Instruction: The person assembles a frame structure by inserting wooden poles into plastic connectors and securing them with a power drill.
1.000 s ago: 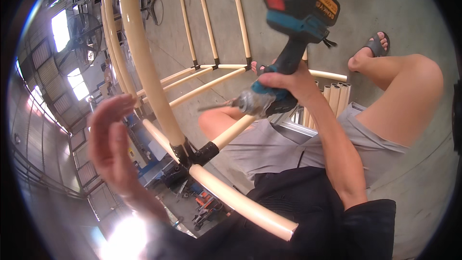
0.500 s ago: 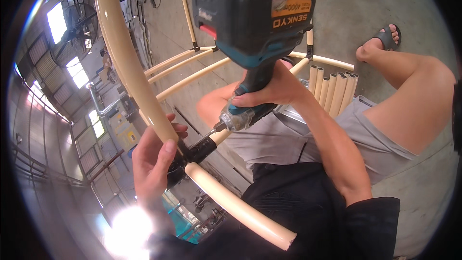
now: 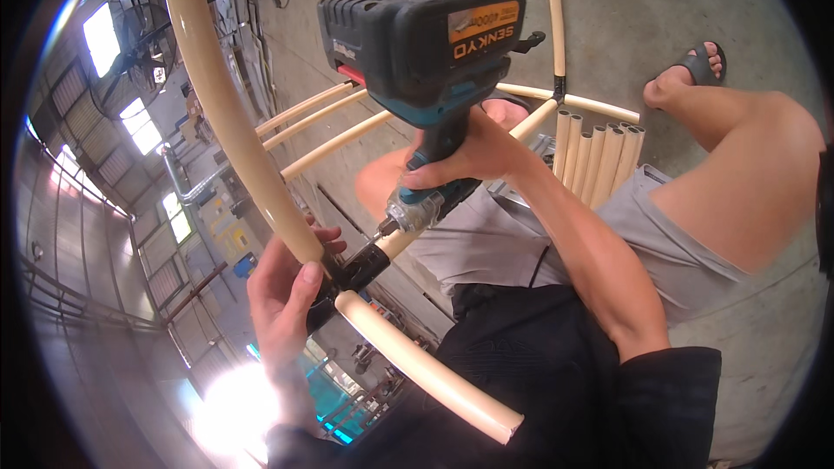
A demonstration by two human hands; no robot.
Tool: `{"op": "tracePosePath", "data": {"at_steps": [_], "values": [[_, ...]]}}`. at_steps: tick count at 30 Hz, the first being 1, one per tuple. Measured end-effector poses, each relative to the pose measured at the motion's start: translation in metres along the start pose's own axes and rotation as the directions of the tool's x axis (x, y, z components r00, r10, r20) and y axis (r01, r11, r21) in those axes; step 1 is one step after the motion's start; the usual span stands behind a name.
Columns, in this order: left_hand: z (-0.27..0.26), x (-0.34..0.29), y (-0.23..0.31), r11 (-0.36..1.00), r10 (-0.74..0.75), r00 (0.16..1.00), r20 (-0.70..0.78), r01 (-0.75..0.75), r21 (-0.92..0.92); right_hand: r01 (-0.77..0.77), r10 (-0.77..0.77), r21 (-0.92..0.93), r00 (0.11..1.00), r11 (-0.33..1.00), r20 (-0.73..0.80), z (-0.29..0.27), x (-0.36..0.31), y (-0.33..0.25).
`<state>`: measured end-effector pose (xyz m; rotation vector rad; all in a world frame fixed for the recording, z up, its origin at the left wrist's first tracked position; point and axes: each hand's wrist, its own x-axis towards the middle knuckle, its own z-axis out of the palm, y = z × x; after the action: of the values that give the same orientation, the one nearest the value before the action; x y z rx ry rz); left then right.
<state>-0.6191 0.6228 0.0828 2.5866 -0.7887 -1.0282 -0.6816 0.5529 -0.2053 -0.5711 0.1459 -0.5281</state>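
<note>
My right hand [image 3: 473, 155] is wrapped round the grip of a black and teal cordless drill [image 3: 426, 43], its battery end up towards me. The bit points down-left at a black pipe joint [image 3: 363, 267]; whether its tip touches the joint I cannot tell. Close by, my left hand [image 3: 282, 291] is closed round the lower end of a long beige pipe [image 3: 221, 104], where it meets the joint. The thumb lies on the near side and the fingertips show past the pipe. A short beige pipe [image 3: 434, 369] runs from the joint towards my chest.
More of the beige pipe frame [image 3: 559, 26] spreads over the concrete floor [image 3: 625, 0] ahead. Several cut pipes [image 3: 599, 156] stand bunched beside my lap. My bent leg [image 3: 730, 182] is at the right. Fans and machinery fill the left background.
The drill's battery end has swung left and slightly down with my right hand. The bit stays by the joint. My left hand keeps its hold; the pipes have shifted slightly.
</note>
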Motion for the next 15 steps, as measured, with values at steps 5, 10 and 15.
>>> {"op": "tracePosePath", "data": {"at_steps": [5,10,15], "values": [[0.003,-0.008,0.0,0.999,-0.005,0.998,-0.063,0.008,0.048,-0.033,0.033,-0.008,0.996,0.999,0.085,0.002,0.001,0.006],[0.007,-0.021,-0.005,0.993,0.039,0.996,-0.08,-0.03,0.111,-0.053,0.054,-0.015,0.994,0.998,0.096,0.003,-0.014,0.011],[0.004,-0.01,-0.006,0.992,0.097,0.988,-0.119,-0.087,0.089,-0.148,0.167,-0.157,0.979,0.976,0.114,0.005,-0.003,-0.012]]}}
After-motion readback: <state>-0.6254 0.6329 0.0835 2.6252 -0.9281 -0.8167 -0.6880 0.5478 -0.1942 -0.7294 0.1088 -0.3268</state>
